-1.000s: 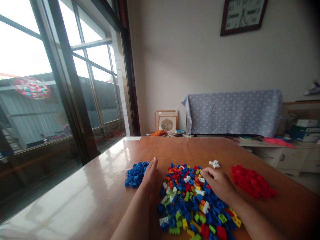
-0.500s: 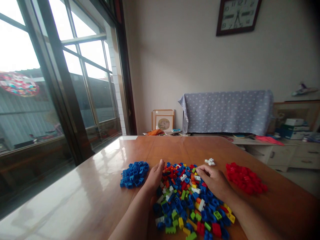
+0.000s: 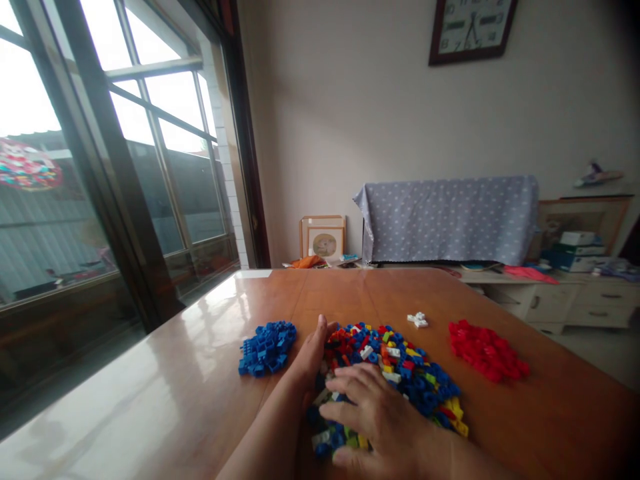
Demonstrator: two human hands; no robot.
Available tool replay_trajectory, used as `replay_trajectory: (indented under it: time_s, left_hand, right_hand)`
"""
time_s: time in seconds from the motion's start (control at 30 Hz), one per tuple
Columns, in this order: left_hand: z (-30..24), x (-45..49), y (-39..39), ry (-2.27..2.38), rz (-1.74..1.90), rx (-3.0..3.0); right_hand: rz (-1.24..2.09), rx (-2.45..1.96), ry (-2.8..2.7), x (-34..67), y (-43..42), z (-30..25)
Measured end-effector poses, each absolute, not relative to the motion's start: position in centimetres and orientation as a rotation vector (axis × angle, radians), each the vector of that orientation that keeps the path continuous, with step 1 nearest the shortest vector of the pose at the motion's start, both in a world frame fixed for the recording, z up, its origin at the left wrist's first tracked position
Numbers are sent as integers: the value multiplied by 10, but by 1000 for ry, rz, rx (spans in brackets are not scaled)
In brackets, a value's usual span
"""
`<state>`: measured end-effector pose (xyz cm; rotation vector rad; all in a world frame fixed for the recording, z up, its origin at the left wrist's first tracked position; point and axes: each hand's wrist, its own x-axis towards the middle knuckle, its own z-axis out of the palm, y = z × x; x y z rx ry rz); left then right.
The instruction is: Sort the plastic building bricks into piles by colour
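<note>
The table (image 3: 180, 380) bears a heap of mixed bricks (image 3: 413, 375); from it, the blue pile (image 3: 269, 349) lies at ten o'clock, white pieces (image 3: 417, 320) at one, the red pile (image 3: 486, 351) at two. The right hand (image 3: 380, 415) spreads palm-down over its six-o'clock side, fingers apart. The left hand (image 3: 311, 353) stands edgewise at ten, thumb raised; I cannot tell whether it grips anything.

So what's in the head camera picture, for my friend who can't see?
The right hand is spread over mixed bricks on a table, the left hand beside them. Blue pile left, red pile right, white bricks behind.
</note>
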<state>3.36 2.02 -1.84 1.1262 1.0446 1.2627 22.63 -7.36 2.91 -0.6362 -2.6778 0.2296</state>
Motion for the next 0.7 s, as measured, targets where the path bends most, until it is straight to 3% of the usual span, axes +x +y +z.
replay_trajectory:
  time_s: [0.27, 0.7]
  left_hand:
    - [-23, 26, 30, 935, 1236, 998]
    - [-32, 26, 30, 939, 1214, 1047]
  right_hand:
    - [-29, -475, -2778, 193, -70, 3]
    - [-44, -686, -2751, 179, -62, -4]
